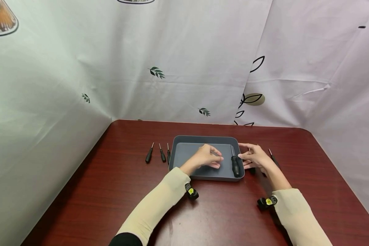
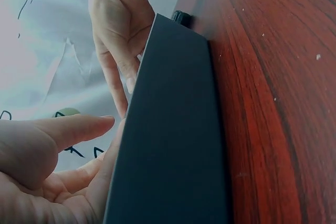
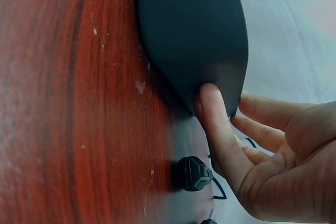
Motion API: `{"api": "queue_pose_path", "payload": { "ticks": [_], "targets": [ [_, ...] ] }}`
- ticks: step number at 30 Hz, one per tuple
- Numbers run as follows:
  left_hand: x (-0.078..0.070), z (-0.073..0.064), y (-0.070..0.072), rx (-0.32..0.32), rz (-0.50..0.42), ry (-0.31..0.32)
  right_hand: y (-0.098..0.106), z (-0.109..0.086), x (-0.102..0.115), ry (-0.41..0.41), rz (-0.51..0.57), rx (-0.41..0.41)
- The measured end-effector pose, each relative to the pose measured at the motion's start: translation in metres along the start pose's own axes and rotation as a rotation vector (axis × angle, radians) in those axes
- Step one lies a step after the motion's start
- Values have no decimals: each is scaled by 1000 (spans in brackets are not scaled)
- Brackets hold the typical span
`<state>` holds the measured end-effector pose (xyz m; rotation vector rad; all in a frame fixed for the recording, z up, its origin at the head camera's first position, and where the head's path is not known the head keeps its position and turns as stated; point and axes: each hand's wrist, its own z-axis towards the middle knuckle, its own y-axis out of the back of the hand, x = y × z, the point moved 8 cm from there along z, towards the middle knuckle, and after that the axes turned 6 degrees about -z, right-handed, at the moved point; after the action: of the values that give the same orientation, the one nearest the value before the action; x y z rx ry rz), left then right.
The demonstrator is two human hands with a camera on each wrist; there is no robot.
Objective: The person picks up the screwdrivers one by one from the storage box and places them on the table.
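A grey rectangular tray (image 1: 200, 139) sits on the table. Inside it, along the right side, lies a large screwdriver (image 1: 235, 166) with a black handle. My left hand (image 1: 206, 155) hovers over the middle of the tray, fingers loosely bent with nothing between them. In the left wrist view, its thumb and fingers (image 2: 79, 129) are apart beside the tray wall. At the tray's right side, my right hand (image 1: 253, 156) holds the rim. In the right wrist view, one fingertip (image 3: 212, 100) presses the outer wall near a corner while others reach the rim.
To the left of the tray lie three smaller black-handled screwdrivers (image 1: 162, 155). Beyond the right hand is another screwdriver (image 1: 274, 158), partly covered by the wrist. A black handle (image 3: 194, 173) lies close under the right hand. Hanging white cloth (image 1: 184, 85) surrounds the table.
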<state>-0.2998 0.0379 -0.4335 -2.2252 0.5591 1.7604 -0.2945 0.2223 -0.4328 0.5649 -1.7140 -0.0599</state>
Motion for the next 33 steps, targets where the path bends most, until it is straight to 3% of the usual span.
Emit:
{"api": "queue_pose_path", "payload": {
  "ticks": [14, 33],
  "targets": [
    [3, 8, -11, -49, -37, 2, 2, 0, -2, -10, 3, 0],
    [6, 11, -24, -67, 13, 27, 0, 0, -2, -4, 1, 13]
  ]
}}
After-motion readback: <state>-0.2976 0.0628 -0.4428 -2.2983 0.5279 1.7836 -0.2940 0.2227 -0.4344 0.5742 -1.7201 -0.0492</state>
